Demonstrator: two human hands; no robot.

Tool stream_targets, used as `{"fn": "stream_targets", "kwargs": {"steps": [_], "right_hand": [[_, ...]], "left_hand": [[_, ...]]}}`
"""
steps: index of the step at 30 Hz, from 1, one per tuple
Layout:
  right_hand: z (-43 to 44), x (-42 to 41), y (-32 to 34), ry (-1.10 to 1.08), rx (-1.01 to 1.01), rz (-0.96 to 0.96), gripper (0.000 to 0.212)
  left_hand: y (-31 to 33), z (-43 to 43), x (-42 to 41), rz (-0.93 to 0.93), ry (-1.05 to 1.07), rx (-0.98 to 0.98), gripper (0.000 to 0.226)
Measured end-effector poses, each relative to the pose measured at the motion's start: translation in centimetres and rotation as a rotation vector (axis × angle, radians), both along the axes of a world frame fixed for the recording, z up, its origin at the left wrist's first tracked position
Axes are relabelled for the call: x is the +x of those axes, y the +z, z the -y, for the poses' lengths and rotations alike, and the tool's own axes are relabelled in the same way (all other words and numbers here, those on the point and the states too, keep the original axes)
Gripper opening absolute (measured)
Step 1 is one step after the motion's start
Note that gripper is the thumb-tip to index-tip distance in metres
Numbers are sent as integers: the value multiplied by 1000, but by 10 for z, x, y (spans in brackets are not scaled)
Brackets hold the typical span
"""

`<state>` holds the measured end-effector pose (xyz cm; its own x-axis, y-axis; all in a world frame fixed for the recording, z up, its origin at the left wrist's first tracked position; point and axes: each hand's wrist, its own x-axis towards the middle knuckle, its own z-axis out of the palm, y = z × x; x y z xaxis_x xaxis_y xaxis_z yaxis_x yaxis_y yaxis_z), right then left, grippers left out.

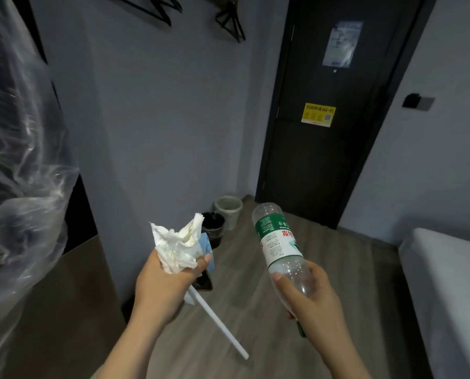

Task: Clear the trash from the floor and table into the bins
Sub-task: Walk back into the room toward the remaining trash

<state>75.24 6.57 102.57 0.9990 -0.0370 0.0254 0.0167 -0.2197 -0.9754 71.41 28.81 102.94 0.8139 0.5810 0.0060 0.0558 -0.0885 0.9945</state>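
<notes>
**Holding two handfuls of trash, bins ahead**

My left hand [160, 291] is curled round a crumpled tissue [179, 247], with a white straw [220, 324] jutting down out of the same fist and a blue scrap [207, 248] tucked behind (I cannot tell what it is); my right hand [310, 294] wraps the neck end of a clear plastic bottle [277, 242], base pointing away from me. The tissue is soft and near weightless, so a loose squeeze should do; the straw is thin and stiff and could slip from the bundle; the bottle looks empty, light and smooth, best held where it narrows. Both loads hang over the wood floor [324, 255]; a black bin [214, 225] and a pale basket bin [228, 207] stand side by side in the corner ahead. The table [64, 296] lies on my left, the bed [447, 283] on my right; the lane between looks open.
</notes>
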Motion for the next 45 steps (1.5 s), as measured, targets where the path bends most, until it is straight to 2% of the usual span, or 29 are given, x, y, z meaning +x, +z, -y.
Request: {"fn": "stream_targets", "kwargs": {"steps": [8,16,22,26,30,36,40,45], "right_hand": [[-15,117,-28,-48,30,-63,46],[-21,273,-36,9,79,-90,46],[-18,379,-37,70,18,-109,38],[-22,436,-48,73,-15,-151,45],[-30,499,-62,74,-36,-181,31],[-64,606,-72,106,-139,-196,40],[-89,675,-73,130,-241,-238,47],[-105,736,-84,143,-310,-272,47]], "left_hand": [[-28,-17,120,-72,-28,-6,41],[-24,-30,261,-82,-18,96,35],[-34,-35,352,-103,18,88,38],[-46,-48,408,-133,40,81,34],[-62,-64,474,-150,29,97,34],[-79,-100,582,-138,28,88,36],[-85,-125,646,-155,68,58,52],[-96,-141,704,-223,57,73,58]]}}
